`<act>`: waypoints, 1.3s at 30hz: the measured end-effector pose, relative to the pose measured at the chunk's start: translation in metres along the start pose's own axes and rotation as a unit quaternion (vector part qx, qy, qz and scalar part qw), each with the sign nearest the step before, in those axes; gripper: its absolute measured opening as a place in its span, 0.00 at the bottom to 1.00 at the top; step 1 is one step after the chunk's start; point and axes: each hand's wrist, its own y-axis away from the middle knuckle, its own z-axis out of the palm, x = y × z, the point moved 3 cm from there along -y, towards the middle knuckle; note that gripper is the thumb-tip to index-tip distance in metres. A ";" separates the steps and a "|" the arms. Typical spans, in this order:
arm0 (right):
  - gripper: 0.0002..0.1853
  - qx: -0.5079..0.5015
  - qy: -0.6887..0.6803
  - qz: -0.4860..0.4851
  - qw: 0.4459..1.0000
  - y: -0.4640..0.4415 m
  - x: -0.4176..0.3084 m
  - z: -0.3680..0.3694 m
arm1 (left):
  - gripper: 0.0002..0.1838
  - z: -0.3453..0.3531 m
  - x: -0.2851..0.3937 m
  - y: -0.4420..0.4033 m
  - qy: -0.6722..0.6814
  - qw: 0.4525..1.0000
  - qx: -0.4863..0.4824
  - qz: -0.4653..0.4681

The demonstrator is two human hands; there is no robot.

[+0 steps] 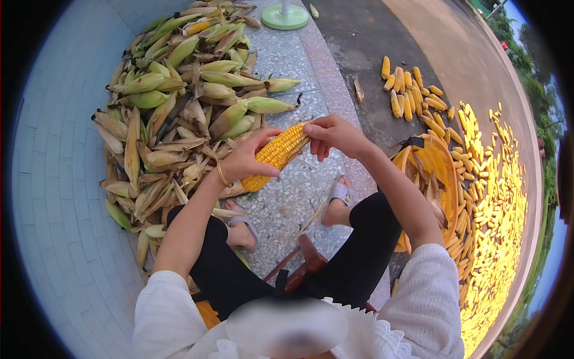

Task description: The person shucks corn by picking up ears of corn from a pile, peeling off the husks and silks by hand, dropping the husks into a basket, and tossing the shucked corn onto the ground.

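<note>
A husked yellow corn cob (280, 152) lies slantwise between my two hands, above the speckled floor. My left hand (244, 158) is wrapped round its lower part, with a thin bangle at the wrist. At the cob's upper tip, my right hand (335, 136) pinches with thumb and forefinger. The tip is partly covered by those fingers, and a dark strip shows along the cob's lower side. Just left of my left hand is a large heap of corn in husks (179, 119), some green and some dry brown.
An orange basket (447, 173) holding dry husks stands at right. Beyond it, many bare cobs (493, 221) spread over the ground, with a smaller group (409, 96) farther up. A green round base (285, 17) stands at the top. A tiled wall (54, 179) borders the left.
</note>
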 end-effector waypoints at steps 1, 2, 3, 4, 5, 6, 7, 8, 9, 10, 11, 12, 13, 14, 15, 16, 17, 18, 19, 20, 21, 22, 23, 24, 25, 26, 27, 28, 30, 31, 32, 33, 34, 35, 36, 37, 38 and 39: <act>0.21 0.014 -0.034 -0.017 0.999 0.003 0.001 0.005 | 0.45 0.000 -0.002 0.001 0.001 1.000 0.003 0.001; 0.21 0.013 -0.033 -0.017 0.999 0.004 0.002 0.008 | 0.46 0.001 -0.005 0.003 0.044 0.999 0.010 -0.001; 0.20 0.026 -0.056 -0.019 0.998 0.006 0.002 0.009 | 0.46 0.002 -0.007 0.005 0.087 0.996 0.016 -0.004; 0.19 0.041 -0.079 -0.022 0.996 0.008 0.002 0.010 | 0.46 0.003 -0.006 0.006 0.086 0.996 0.016 -0.005; 0.19 0.041 -0.080 -0.022 0.996 0.008 0.003 0.008 | 0.46 0.003 -0.004 0.006 0.097 0.995 0.010 -0.005; 0.17 0.032 -0.064 -0.018 0.997 0.009 0.005 0.004 | 0.46 0.005 -0.003 0.005 0.108 0.994 0.003 -0.004; 0.16 0.024 -0.049 -0.015 0.998 0.011 0.007 0.001 | 0.46 0.006 -0.004 0.004 0.106 0.994 0.000 -0.004; 0.16 0.026 -0.050 -0.015 0.998 0.015 0.006 0.000 | 0.45 0.006 -0.006 0.002 0.145 0.989 -0.002 0.001; 0.14 0.042 -0.043 -0.034 0.998 0.019 0.005 -0.001 | 0.44 0.007 -0.007 -0.001 0.183 0.983 -0.004 0.005; 0.13 0.057 -0.035 -0.052 0.996 0.025 0.003 -0.001 | 0.44 0.007 -0.008 -0.004 0.182 0.983 -0.006 0.005; 0.13 0.058 -0.036 -0.052 0.996 0.030 0.003 0.000 | 0.41 0.009 -0.008 -0.006 0.229 0.973 -0.018 0.001; 0.12 0.082 -0.010 -0.048 0.995 0.038 0.004 0.001 | 0.38 0.010 -0.008 -0.009 0.275 0.961 -0.030 -0.003; 0.11 0.106 0.017 -0.044 0.993 0.046 0.005 0.002 | 0.38 0.008 -0.010 -0.013 0.274 0.961 -0.030 -0.004; 0.11 0.105 0.017 -0.046 0.993 0.057 0.006 0.002 | 0.35 0.001 -0.012 -0.019 0.312 0.950 0.001 0.004; 0.11 0.139 0.069 -0.062 0.986 0.073 0.007 -0.003 | 0.32 -0.006 -0.016 -0.023 0.348 0.937 0.035 0.013; 0.11 0.171 0.120 -0.079 0.975 0.088 0.011 -0.009 | 0.32 -0.012 -0.021 -0.028 0.345 0.938 0.039 0.013; 0.09 0.221 0.137 -0.091 0.961 0.104 0.020 -0.020 | 0.29 -0.019 -0.030 -0.032 0.390 0.919 0.052 -0.004; 0.08 0.271 0.153 -0.104 0.945 0.121 0.032 -0.038 | 0.27 -0.024 -0.036 -0.033 0.434 0.898 0.065 -0.019; 0.07 0.332 0.179 -0.089 0.922 0.137 0.054 -0.063 | 0.26 -0.025 -0.038 -0.032 0.438 0.896 0.069 -0.032; 0.06 0.368 0.225 -0.045 0.901 0.154 0.085 -0.099 | 0.26 -0.025 -0.036 -0.031 0.436 0.897 0.071 -0.030; 0.07 0.381 0.384 0.027 0.840 0.172 0.130 -0.144 | 0.26 -0.021 -0.034 -0.031 0.402 0.913 0.063 -0.025; 0.09 0.382 0.530 0.100 0.750 0.184 0.160 -0.173 | 0.26 -0.015 -0.032 -0.030 0.369 0.928 0.053 -0.021; 0.09 0.385 0.530 0.103 0.748 0.187 0.158 -0.172 | 0.26 -0.006 -0.019 -0.028 0.344 0.938 0.041 -0.013; 0.11 0.375 0.542 0.084 0.748 0.186 0.156 -0.170 | 0.26 0.000 -0.020 -0.033 0.343 0.938 0.036 -0.013; 0.13 0.363 0.552 0.067 0.748 0.183 0.157 -0.164 | 0.27 0.005 -0.024 -0.036 0.312 0.948 0.061 0.003; 0.14 0.339 0.488 0.054 0.802 0.166 0.124 -0.141 | 0.27 0.010 -0.026 -0.039 0.280 0.956 0.084 0.016; 0.14 0.315 0.420 0.040 0.850 0.136 0.081 -0.112 | 0.31 0.015 -0.023 -0.042 0.236 0.966 0.105 0.014; 0.16 0.263 0.320 -0.009 0.910 0.107 0.064 -0.091 | 0.31 0.022 -0.017 -0.044 0.235 0.967 0.098 0.014; 0.18 0.134 0.140 0.002 0.981 0.062 0.022 -0.038 | 0.36 0.031 -0.001 -0.043 0.071 0.984 0.139 0.083; 0.20 0.084 0.137 0.003 0.987 0.048 0.005 -0.015 | 0.36 0.033 0.003 -0.041 0.071 0.985 0.135 0.084; 0.20 0.053 0.144 0.012 0.988 0.029 0.003 -0.002 | 0.38 0.035 0.008 -0.038 0.062 0.988 0.109 0.090; 0.19 0.059 0.077 -0.007 0.995 0.018 0.001 0.008 | 0.40 0.033 0.010 -0.035 0.054 0.990 0.084 0.096; 0.19 0.059 0.077 -0.008 0.995 0.015 0.005 0.010 | 0.40 0.028 0.009 -0.033 0.054 0.990 0.084 0.096; 0.19 0.060 0.024 -0.024 0.998 0.013 0.008 0.011 | 0.40 0.020 0.007 -0.031 0.104 0.988 0.076 0.084; 0.19 0.059 -0.027 -0.040 0.997 0.013 0.010 0.012 | 0.41 0.013 0.005 -0.027 0.155 0.983 0.071 0.073; 0.17 0.072 -0.028 -0.038 0.996 0.019 0.011 0.009 | 0.41 0.007 0.004 -0.023 0.157 0.982 0.075 0.075; 0.14 0.075 0.061 -0.002 0.995 0.021 0.018 0.000 | 0.39 0.003 0.002 -0.019 0.172 0.980 0.068 0.070; 0.11 0.078 0.150 0.033 0.985 0.022 0.030 -0.013 | 0.38 0.000 -0.001 -0.015 0.186 0.979 0.060 0.065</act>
